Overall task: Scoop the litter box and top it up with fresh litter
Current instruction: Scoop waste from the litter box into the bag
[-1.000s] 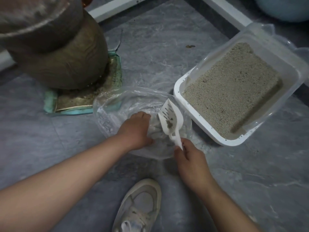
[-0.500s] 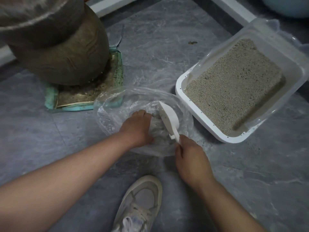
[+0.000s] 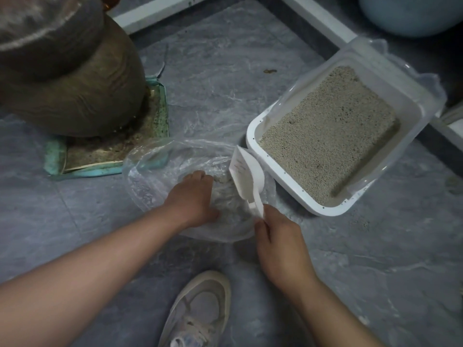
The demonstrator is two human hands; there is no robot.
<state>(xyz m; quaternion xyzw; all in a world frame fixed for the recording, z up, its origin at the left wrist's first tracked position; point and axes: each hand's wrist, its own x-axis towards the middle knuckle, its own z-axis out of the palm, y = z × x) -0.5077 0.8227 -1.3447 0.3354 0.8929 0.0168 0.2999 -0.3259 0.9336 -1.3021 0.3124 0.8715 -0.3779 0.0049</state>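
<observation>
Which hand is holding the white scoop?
The right hand grips the litter scoop by its handle. The left hand has no scoop; it holds the clear plastic bag.

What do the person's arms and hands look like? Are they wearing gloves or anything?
No gloves. The left hand and right hand are both bare, and both forearms are bare too, with no sleeves reaching into view. I can see no rings, watch or bracelet. The only thing worn in view is a pale lace-up sneaker.

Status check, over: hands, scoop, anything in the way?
Right hand grips scoop, tipped over clear bag. Left hand holds bag. Litter box beside, nothing blocking.
</observation>
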